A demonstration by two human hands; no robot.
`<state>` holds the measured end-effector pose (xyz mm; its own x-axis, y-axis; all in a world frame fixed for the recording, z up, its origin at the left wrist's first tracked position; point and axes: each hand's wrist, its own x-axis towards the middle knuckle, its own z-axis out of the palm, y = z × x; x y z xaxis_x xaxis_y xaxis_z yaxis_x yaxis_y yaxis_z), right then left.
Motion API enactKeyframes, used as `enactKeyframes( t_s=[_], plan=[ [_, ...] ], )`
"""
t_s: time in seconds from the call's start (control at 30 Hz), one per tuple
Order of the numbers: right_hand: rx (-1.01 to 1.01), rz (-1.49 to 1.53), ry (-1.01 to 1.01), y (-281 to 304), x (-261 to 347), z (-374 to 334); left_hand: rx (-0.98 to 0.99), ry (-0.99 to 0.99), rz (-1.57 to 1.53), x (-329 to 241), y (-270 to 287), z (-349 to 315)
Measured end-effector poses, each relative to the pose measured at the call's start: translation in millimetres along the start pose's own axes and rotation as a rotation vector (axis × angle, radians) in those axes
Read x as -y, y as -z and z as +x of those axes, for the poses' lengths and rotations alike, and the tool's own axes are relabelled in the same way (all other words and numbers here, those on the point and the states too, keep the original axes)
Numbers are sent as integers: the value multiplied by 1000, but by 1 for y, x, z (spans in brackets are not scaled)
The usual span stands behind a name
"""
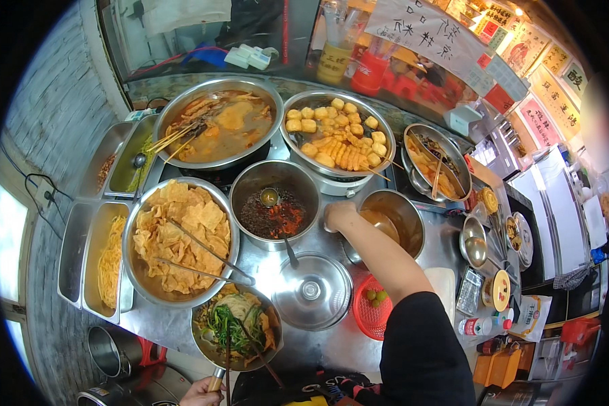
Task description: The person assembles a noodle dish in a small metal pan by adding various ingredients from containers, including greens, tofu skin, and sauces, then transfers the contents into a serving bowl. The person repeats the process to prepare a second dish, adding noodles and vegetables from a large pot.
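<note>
My left hand (199, 393) is closed round the wooden handle of a small pan (272, 353) at the lower edge. Noodles and green leaves (229, 326) fill the pan, and dark chopsticks (257, 350) stand in them. My right arm reaches forward over the steel table. At the near left rim of a steel pot (416, 233) of brown sauce, my right hand (340, 217) is closed; what its fingers hold is hidden. Left of that hand is a deep pot (242, 203) of dark and red seasoning with a ladle (269, 197) in it.
A bowl of fried sheets (176, 233) with tongs (206, 271) stands left. Behind are broth with skewers (216, 125) and a pan of tofu cubes (338, 128). A steel lid (311, 289) and red basket (371, 318) lie near my right arm. Steel trays (108, 260) line the left edge.
</note>
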<state>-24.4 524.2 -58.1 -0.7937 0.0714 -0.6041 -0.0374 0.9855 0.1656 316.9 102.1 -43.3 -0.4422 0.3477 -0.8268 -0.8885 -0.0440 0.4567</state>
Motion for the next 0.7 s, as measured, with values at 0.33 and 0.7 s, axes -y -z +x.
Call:
enactKeyframes(
  t_s=[0.33, 0.7],
  plan=[
    [-67, 174, -164, 6, -21, 18, 48, -35, 0, 7, 4, 4],
    [-114, 141, -71, 16, -31, 15, 101, 19, 50, 12, 15, 7]
  ],
)
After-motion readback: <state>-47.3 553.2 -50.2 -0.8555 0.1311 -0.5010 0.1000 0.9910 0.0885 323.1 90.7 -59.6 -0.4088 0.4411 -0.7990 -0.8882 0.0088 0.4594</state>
